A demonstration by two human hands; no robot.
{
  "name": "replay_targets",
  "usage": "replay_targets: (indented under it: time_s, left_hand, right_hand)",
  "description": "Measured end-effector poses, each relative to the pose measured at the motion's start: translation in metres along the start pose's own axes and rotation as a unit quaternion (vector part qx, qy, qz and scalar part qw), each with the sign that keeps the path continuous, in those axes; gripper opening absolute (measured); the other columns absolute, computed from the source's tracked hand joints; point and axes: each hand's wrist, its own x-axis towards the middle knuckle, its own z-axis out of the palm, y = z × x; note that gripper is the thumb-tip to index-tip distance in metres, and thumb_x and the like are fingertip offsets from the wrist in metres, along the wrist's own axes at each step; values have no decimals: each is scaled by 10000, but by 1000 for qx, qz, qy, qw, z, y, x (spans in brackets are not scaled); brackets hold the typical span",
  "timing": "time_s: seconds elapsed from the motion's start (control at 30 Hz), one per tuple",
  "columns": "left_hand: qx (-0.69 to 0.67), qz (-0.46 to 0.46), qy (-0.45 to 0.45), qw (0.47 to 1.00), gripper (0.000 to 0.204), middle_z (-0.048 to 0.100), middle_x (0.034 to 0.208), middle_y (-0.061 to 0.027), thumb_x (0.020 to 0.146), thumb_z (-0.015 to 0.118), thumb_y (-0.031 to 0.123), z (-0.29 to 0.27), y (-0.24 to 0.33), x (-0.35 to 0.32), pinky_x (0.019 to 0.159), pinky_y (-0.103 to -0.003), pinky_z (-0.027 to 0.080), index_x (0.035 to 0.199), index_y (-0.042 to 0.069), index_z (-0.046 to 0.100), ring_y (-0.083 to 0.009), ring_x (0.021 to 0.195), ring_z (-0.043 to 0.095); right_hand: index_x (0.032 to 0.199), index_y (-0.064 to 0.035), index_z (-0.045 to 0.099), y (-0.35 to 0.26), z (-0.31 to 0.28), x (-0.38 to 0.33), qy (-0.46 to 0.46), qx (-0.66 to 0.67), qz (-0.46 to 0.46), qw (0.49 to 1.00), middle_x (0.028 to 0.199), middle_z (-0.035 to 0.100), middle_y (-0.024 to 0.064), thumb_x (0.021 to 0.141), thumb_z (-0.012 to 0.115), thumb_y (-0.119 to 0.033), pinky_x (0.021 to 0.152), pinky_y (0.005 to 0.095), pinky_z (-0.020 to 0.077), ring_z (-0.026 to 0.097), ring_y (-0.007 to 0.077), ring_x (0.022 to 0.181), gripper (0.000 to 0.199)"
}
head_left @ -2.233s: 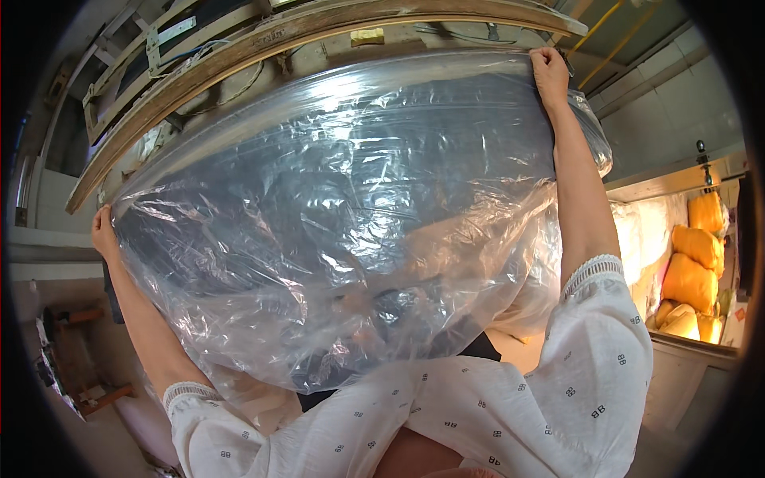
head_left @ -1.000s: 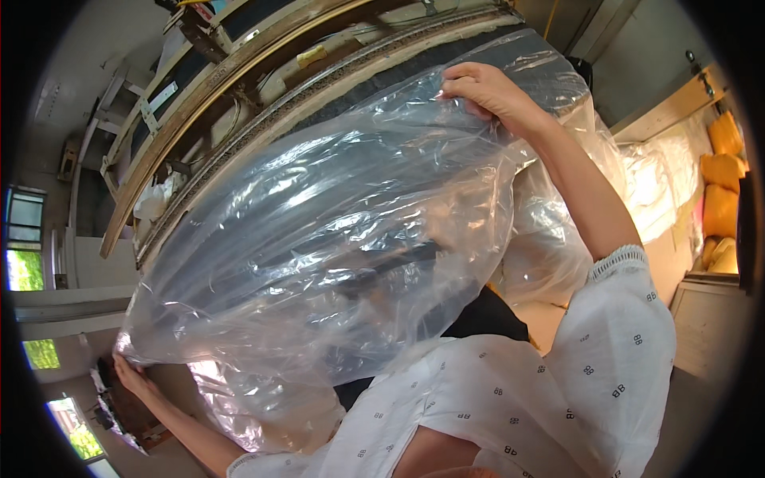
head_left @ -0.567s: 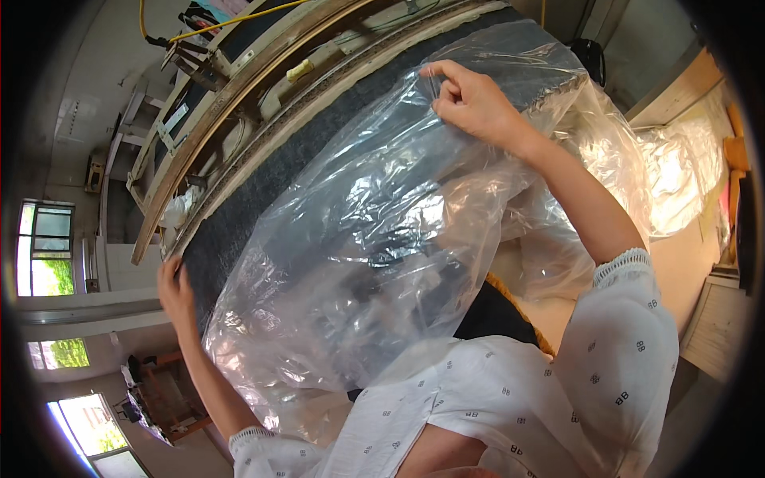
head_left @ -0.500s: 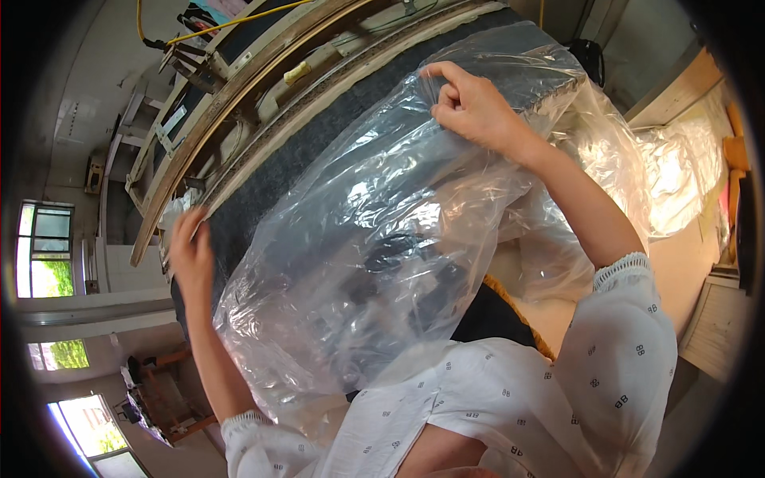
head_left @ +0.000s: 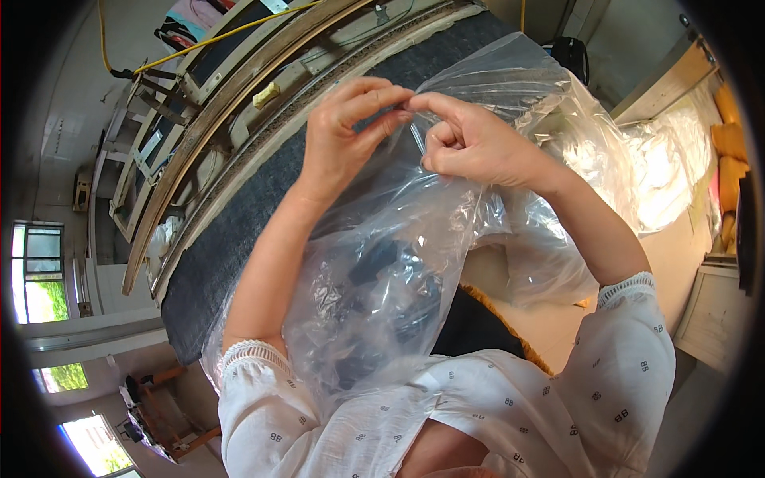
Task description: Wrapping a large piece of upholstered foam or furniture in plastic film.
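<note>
A large clear plastic sheet drapes from my hands down to my lap, crumpled and shiny. My left hand is closed, thumb and fingertips pinched together on the sheet's gathered upper edge. Against those fingertips rests the index finger of my right hand; its other fingers are curled in, and folds of film run in under them. Both hands are above a dark grey padded surface of a long bench. Exactly how the film lies between the fingers is too fine to make out.
Along the far side of the bench run a curved wooden rail and a metal-edged channel, with a small yellowish lump beyond. More plastic film is heaped at the right. A black fabric with orange fringe shows by my lap.
My left hand has come from the bench's left end up and right to meet my right hand, and now pinches the sheet. The sheet's left side has drawn in toward the middle.
</note>
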Motion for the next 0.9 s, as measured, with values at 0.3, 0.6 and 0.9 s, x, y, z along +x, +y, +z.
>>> replay_targets:
  time_s: [0.3,0.6,0.9]
  left_hand:
    - [-510,-318,270,752,130,612,915,-69,840,591,63,-9,-3,-32,807,-257,500,968,42,581,-146,836,595]
    - [-25,-364,477,799,395,561,1095,-137,862,569,285,-268,-89,-238,826,-361,463,1166,37,526,-250,976,547]
    - [493,-476,367,629,299,610,902,-177,866,510,224,-450,-54,-546,771,-351,454,988,-40,578,-264,825,584]
  right_hand:
    - [904,-34,614,18,-52,25,98,-257,-74,959,698,531,-14,832,562,-157,583,246,421,504,109,600,152]
    - [1039,-78,580,72,-100,7,355,-637,-211,651,946,581,83,824,570,-279,733,373,442,549,261,901,294]
    - [1031,-109,576,50,-129,-1,320,-549,-38,771,786,606,116,798,583,-262,667,375,460,594,285,756,279]
